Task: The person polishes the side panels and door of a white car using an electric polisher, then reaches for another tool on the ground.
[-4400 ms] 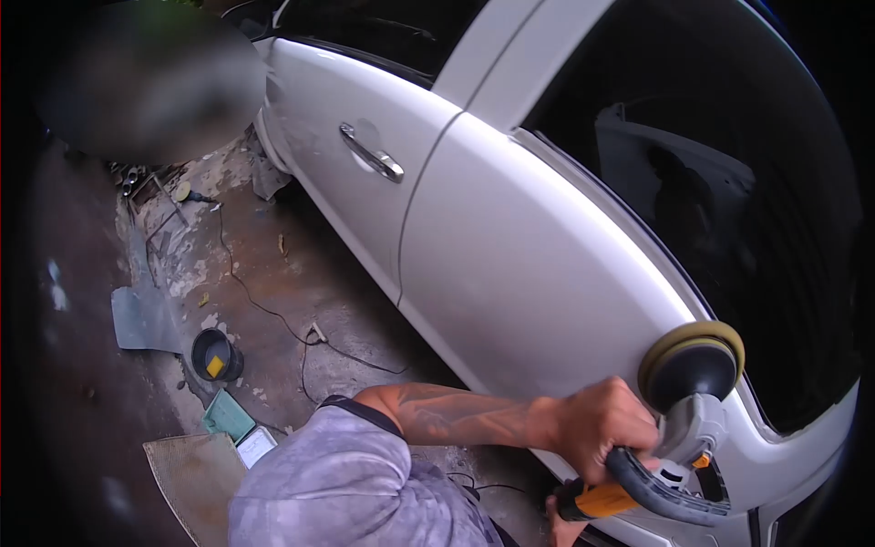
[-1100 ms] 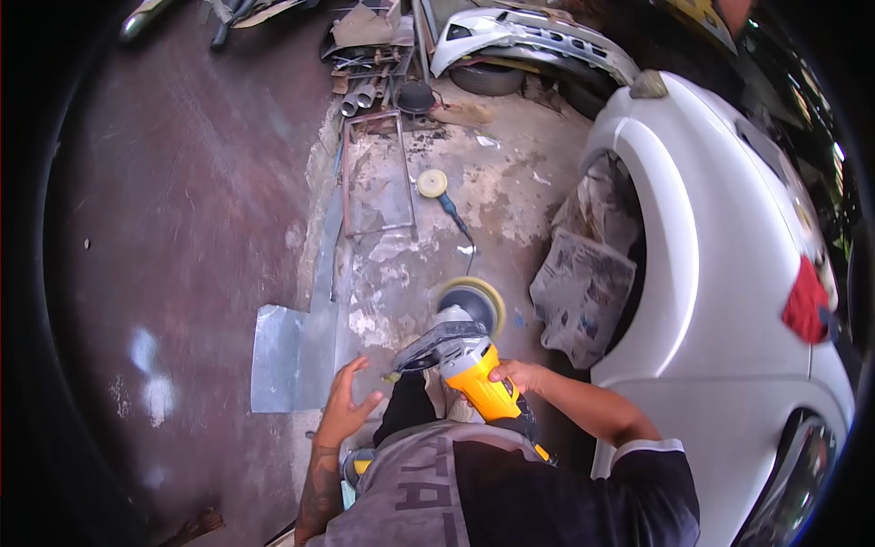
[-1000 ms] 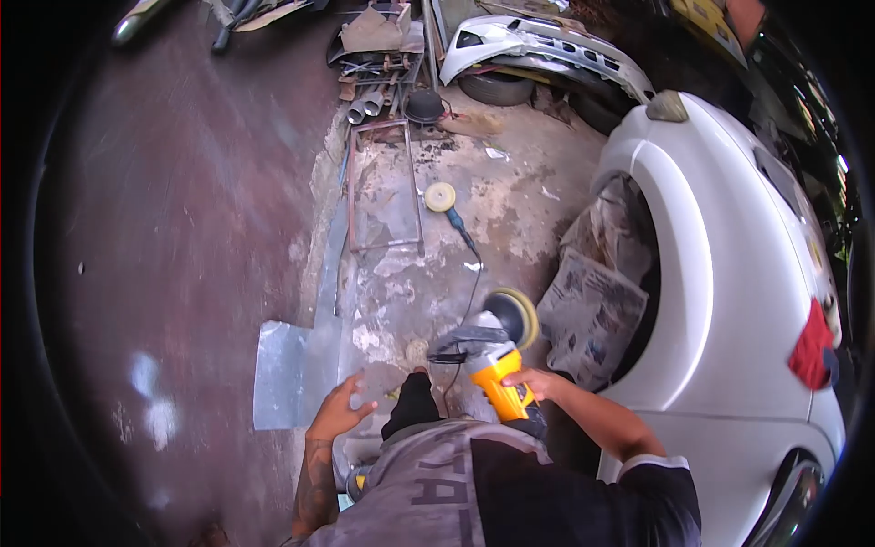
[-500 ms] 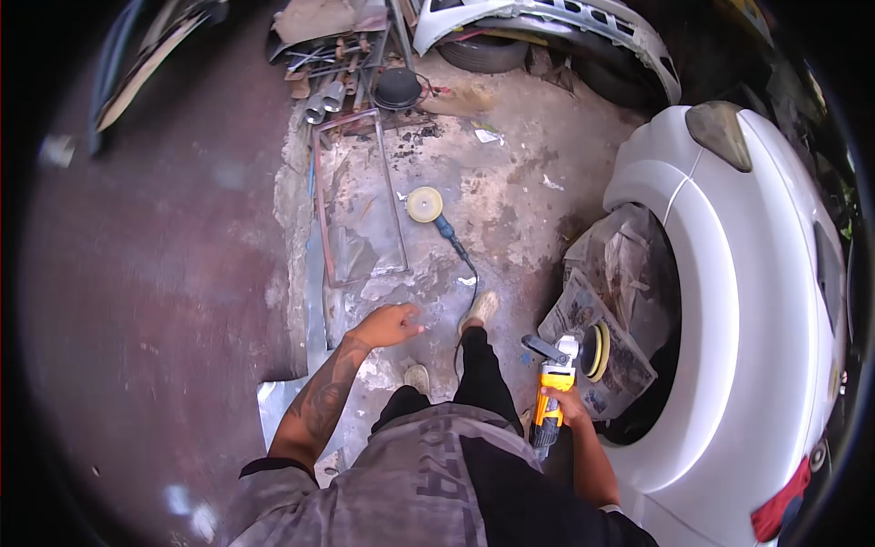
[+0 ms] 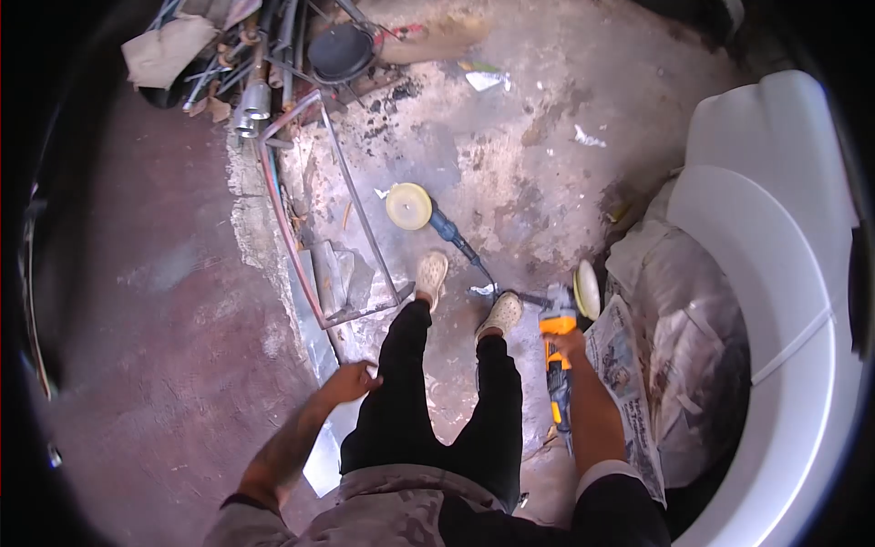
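My right hand [image 5: 567, 344] is closed round the yellow-and-black body of a cordless polisher [image 5: 558, 374], held low at my right side. Its pale round pad [image 5: 587, 290] faces right, beside newspaper by the car. Beside my left thigh hangs my left hand [image 5: 351, 381], with nothing in it and its fingers loosely bent and apart. A second polisher [image 5: 447, 230], blue with a yellowish disc pad [image 5: 408, 206], lies on the floor ahead of my feet, its cord trailing back towards my shoes.
A white car body panel [image 5: 811, 237] with a wheel arch curves along the right, plastic sheeting [image 5: 688, 319] and newspaper [image 5: 624, 369] inside it. On the left, a rusty metal frame [image 5: 354, 187] lies flat. Metal pipes [image 5: 260, 73] and a black round object [image 5: 341, 52] sit beyond it.
My view has shifted forward and downward. I have stepped ahead, both shoes now showing nearer the blue polisher. My left hand has dropped to my thigh; the yellow polisher stays in my right hand.
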Available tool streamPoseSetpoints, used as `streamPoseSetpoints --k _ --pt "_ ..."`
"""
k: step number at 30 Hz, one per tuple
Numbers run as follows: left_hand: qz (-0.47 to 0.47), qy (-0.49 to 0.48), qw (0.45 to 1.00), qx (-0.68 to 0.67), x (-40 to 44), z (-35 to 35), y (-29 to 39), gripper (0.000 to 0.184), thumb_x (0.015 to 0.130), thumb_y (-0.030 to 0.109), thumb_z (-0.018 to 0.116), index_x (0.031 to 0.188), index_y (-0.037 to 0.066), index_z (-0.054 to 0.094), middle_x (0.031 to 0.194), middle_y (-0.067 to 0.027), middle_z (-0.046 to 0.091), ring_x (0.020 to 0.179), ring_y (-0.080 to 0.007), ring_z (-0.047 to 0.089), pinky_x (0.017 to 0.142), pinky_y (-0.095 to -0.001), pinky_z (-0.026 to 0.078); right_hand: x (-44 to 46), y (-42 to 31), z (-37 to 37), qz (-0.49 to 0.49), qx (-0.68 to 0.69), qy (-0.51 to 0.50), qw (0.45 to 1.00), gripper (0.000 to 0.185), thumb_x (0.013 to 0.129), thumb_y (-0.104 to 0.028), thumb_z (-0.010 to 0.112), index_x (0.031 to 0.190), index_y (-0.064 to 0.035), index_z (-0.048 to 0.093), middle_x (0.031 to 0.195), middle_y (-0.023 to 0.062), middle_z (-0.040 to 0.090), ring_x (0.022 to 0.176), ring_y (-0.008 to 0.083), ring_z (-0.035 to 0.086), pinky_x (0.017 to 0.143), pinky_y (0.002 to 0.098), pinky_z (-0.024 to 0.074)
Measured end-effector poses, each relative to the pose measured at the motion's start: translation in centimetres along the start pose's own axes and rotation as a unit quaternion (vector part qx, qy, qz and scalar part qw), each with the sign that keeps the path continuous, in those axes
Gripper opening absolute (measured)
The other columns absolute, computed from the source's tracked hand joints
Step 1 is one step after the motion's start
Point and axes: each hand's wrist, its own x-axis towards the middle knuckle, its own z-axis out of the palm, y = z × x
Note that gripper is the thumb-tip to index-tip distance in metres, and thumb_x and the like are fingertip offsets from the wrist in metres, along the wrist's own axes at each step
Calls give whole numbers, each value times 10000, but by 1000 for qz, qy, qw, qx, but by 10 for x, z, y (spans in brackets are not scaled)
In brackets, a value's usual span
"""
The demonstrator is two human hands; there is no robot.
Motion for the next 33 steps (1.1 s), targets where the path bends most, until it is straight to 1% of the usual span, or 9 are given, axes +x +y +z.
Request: streamPoseSetpoints --k 6,9,11,16,21,26,27,31,33 --pt "102 0 988 113 258 -67 93 394 923 404 628 1003 24 696 976 -225 701 940 -419 680 842 -500 531 125 -69 9 9 -104 72 992 831 633 -496 902 1238 -16 595 1171 189 720 1115 354 689 957 420 557" --pt "327 54 919 214 428 -41 81 354 899 372 662 1029 45 699 981 -221 705 938 -430 669 816 -507 528 199 -84 22 -34 -128 115 984 860 660 -532 876 1272 -16 561 1182 185 714 1113 361 686 949 424 557" --pt "185 35 966 176 481 -51 122 381 887 374 669 1075 44 703 1113 -226 697 1056 -421 659 905 -496 525 257 -89 28 -27 -152 109 982 861 669 -520 870 1277 -7 541 1187 193 708 1113 366 684 951 431 553" --pt "51 127 909 394 600 -110 128 532 818 369 685 1230 32 675 1339 -270 569 1259 -448 563 997 -507 520 308 -134 45 -23 -169 235 957 892 664 -494 869 1303 14 510 1221 212 686 1127 395 666 977 456 532" --pt "-52 88 906 411 637 -180 77 585 822 488 718 1179 24 717 1209 -243 690 1078 -342 694 975 -449 534 349 -147 64 -96 -211 299 926 805 685 -476 851 1361 -144 569 1203 199 687 1120 388 651 956 477 532" --pt "-152 -70 957 238 657 -206 14 781 787 615 759 1276 9 692 1281 -182 692 1186 -336 654 1015 -387 483 399 -107 99 -119 -282 304 902 707 740 -586 807 1333 -239 639 1307 149 656 1204 387 610 995 507 494" --pt "-130 -29 963 234 651 -203 10 809 766 684 768 1104 -50 737 1014 -176 724 883 -304 680 841 -409 524 400 -105 105 -124 -265 344 892 742 744 -602 796 1375 -264 603 1376 132 610 1261 391 561 1020 528 466" --pt "-238 -84 968 15 663 -190 -20 943 753 737 759 1329 2 638 1252 -198 658 1063 -284 647 944 -398 502 414 -93 100 -68 -276 262 922 884 747 -652 771 1500 -301 468 1582 105 406 1416 417 375 1106 577 362" --pt "-112 82 981 -137 671 -174 -51 1043 784 745 727 1489 17 480 1352 -215 613 1187 -243 611 1007 -409 477 410 -99 96 -57 -285 265 919 903 751 -657 765 1514 -294 449 1595 107 384 1436 403 350 1114 569 357"
